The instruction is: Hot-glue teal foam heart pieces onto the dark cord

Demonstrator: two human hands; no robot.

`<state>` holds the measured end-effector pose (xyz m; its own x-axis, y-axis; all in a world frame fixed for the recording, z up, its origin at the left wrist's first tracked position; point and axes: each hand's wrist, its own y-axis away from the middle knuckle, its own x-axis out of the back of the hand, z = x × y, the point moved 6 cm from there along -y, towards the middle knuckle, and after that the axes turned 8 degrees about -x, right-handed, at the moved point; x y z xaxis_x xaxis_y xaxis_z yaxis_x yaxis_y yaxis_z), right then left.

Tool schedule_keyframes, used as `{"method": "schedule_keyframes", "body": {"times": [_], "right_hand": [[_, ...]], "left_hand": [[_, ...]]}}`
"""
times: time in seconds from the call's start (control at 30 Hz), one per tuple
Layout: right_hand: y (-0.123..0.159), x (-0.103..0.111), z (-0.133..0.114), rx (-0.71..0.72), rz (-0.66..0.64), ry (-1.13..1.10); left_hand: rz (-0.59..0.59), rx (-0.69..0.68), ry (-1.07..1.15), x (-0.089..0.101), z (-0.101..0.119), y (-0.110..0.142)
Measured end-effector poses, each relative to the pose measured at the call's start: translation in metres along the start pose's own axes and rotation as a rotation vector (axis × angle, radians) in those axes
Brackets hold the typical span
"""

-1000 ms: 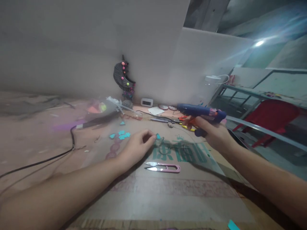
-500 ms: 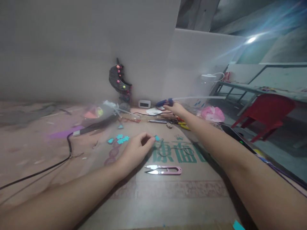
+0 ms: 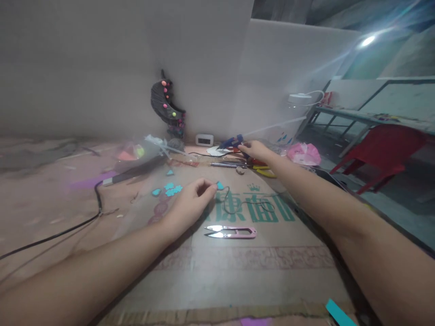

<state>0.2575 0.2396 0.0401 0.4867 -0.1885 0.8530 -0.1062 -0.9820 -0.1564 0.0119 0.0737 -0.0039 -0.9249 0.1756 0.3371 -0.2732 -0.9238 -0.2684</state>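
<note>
Turquoise and small, one piece sits pinched in my left hand over the printed sheet, beyond the pink-handled metal snips, while my right hand touches the dark-blue glue gun, whether gripping it I cannot tell.

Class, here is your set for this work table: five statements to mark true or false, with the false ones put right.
1. The left hand has its fingertips at a small turquoise piece. True.
2. The left hand holds a cutting tool. False: the pink snips lie on the printed sheet, blades apart.
3. The right hand is at the blue glue gun. True.
4. No ornament can be seen. False: a dark crescent ornament with coloured balls is in front of the back wall.
5. A red chair stands off to the right. True.
</note>
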Motion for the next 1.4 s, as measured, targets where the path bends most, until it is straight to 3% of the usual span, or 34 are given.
{"method": "schedule_keyframes", "body": {"times": [0.2,0.23,0.3,0.43,0.53,0.8,0.87,1.0,1.13,1.23,1.4], "right_hand": [[0.076,0.025,-0.019,0.136,0.170,-0.063],[0.093,0.022,-0.027,0.185,0.110,-0.177],[0.125,0.007,-0.042,0.201,-0.167,-0.474],[0.177,-0.030,-0.059,0.083,-0.692,-0.830],[0.184,-0.043,-0.054,0.018,-0.793,-0.859],[0.161,-0.030,-0.041,0.136,-0.509,-0.504],[0.162,-0.020,-0.046,0.252,-0.364,-0.438],[0.178,0.001,-0.063,0.628,-0.039,-0.337],[0.195,0.001,-0.074,0.831,0.055,-0.274],[0.198,-0.002,-0.077,0.843,0.058,-0.270],[0.190,-0.007,-0.068,0.683,0.072,-0.328]], "left_hand": [[0.021,-0.012,0.015,0.002,0.001,0.001],[0.016,-0.019,0.014,0.001,0.001,0.001],[0.011,-0.030,0.012,0.001,0.002,0.001],[0.007,-0.034,0.026,0.000,0.001,0.000],[0.010,-0.028,0.038,0.001,0.003,0.001],[-0.028,-0.056,-0.001,0.000,0.011,0.003],[-0.065,-0.064,-0.027,-0.003,0.012,0.003],[-0.152,-0.079,-0.051,-0.008,0.014,0.004],[-0.185,-0.115,-0.070,-0.010,0.017,0.005],[-0.204,-0.104,-0.069,-0.011,0.016,0.006],[-0.244,-0.061,-0.003,-0.015,0.015,0.008]]}}
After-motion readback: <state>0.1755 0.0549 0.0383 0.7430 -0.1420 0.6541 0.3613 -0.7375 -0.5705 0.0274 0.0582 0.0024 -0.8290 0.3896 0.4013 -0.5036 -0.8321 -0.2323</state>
